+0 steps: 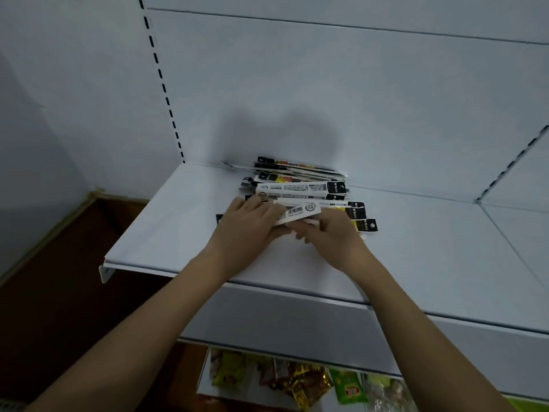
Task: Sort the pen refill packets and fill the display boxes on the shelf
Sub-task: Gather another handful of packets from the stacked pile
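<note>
So you had both hands on one white packet [297, 214] at the front of the pile [300, 182], which sat on the white shelf [166, 221] up against the back panel. Your left hand [249, 223] lay over its left end, fingers mostly flat, thumb hidden, so how firmly it gripped I couldn't tell. Your right hand [332, 233] had its fingers curled round the right end, looked like a pinch. No display boxes anywhere in view, so I'd say you were only at the sorting stage. My tip: lift that one packet clear before sliding it, since the ones under it overlapped and would probably drag along. Keep the barcode side up so you can read the type, and start separate stacks on the bare shelf to the left. Snack bags [297, 382] sat on the shelf below, ignore those
</note>
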The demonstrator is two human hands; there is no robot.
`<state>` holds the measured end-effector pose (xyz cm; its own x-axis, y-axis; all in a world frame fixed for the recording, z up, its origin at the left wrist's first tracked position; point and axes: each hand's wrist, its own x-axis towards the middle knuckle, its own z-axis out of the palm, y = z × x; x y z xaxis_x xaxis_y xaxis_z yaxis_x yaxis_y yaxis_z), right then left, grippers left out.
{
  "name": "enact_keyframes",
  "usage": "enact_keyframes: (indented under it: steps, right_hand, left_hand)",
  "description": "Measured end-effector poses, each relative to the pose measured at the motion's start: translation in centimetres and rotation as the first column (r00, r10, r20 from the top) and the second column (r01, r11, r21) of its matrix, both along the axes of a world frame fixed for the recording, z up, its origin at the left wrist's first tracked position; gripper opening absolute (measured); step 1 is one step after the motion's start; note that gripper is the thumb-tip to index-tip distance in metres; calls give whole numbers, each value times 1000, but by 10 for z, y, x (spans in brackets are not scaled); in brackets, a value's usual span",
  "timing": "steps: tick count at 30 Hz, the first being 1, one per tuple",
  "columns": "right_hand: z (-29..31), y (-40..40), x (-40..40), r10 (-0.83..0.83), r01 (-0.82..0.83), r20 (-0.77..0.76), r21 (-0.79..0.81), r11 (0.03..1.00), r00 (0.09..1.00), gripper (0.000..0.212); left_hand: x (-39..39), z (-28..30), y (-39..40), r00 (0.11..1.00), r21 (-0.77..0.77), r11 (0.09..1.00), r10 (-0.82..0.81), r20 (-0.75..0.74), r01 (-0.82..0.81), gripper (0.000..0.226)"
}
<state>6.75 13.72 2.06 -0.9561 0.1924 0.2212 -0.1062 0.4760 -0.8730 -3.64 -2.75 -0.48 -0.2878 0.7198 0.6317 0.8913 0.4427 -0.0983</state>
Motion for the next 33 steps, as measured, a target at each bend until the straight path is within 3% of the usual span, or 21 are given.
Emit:
enact_keyframes:
  steps: [3,5,7,9,11,14,22,26,28,30,33]
  right_hand:
    - [4,14,7,-68,61,-59,-105,993,996,22]
    - [1,31,9,-176,164,-126,-101,981,976,16]
    - [-9,48,10,-265,303,-204,190,934,943,16]
    - [-23,59,8,-286,378,-266,421,825,920,19]
    - [-34,62,5,-272,378,-271,527,761,924,26]
    - [-42,63,3,-285,373,-241,619,691,928,29]
    - [-43,66,4,-315,440,-307,593,675,898,13]
    - [-42,65,5,-282,423,-320,591,687,905,6]
    - [-40,64,6,-272,430,-344,573,697,899,8]
    - [-37,63,7,-237,406,-364,509,760,901,7]
    - [-33,56,11,-107,223,-305,377,899,946,13]
  left_hand:
    - [-6,2,3,1000,-19,1000,14,25,-13,16]
    - [-9,8,2,987,26,999,42,156,-46,22]
    - [-8,12,0,957,75,989,107,269,-131,18]
    - [-8,14,2,942,99,977,154,298,-191,32]
    - [-8,18,7,937,113,974,155,312,-199,42]
    - [-11,12,14,967,123,986,84,242,-116,32]
    - [-14,-2,19,999,151,988,-21,-32,26,23]
    - [-11,-4,19,997,153,987,-46,-57,54,24]
    - [-12,-5,19,997,139,989,-50,-57,57,34]
    - [-11,-6,20,996,128,990,-55,-66,63,44]
    - [-11,-6,23,993,141,986,-71,-92,83,47]
